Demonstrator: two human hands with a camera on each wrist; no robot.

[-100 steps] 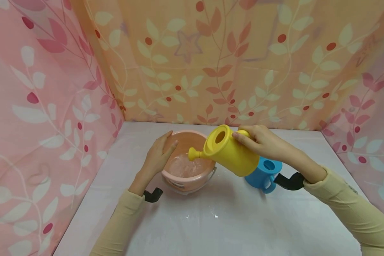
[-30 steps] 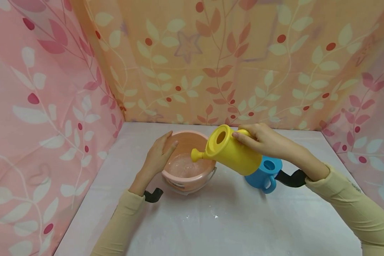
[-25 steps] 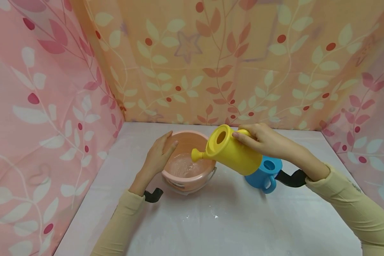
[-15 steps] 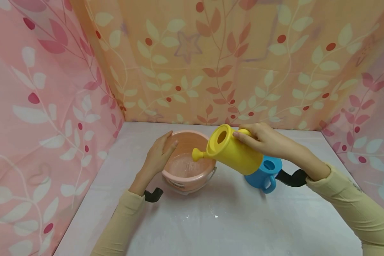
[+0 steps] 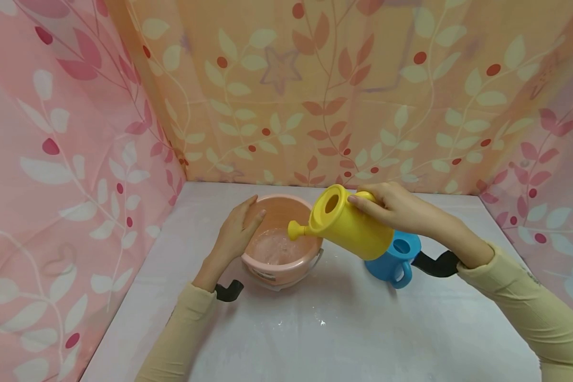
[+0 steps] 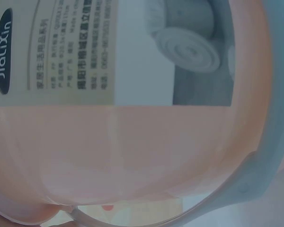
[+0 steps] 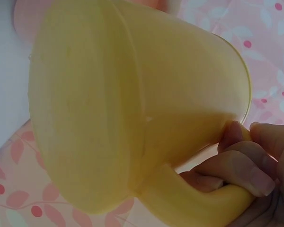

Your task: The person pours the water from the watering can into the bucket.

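Note:
My right hand (image 5: 396, 209) grips the handle of a yellow watering can (image 5: 350, 225), its fingers curled round the handle (image 7: 199, 203) in the right wrist view. The can is tilted left, with its sprinkler spout (image 5: 296, 230) over the pink bucket (image 5: 286, 270). Rippling water (image 5: 274, 246) covers the bucket's bottom. My left hand (image 5: 231, 233) holds the bucket's left rim, the thumb on the inner side and the other fingers partly hidden outside. In the left wrist view, the bucket's labelled side (image 6: 118, 146) and its pale handle (image 6: 279, 94) fill the picture.
A blue watering can (image 5: 391, 262) stands on the white table (image 5: 286, 339), partly behind the yellow can. Small water drops (image 5: 322, 322) lie in front of the bucket. Patterned cloth (image 5: 286, 95) hangs along the back and both sides.
The yellow can has shifted slightly right, its spout sliding a little toward the bucket's right side. The water surface keeps rippling. My left hand and the bucket have stayed put.

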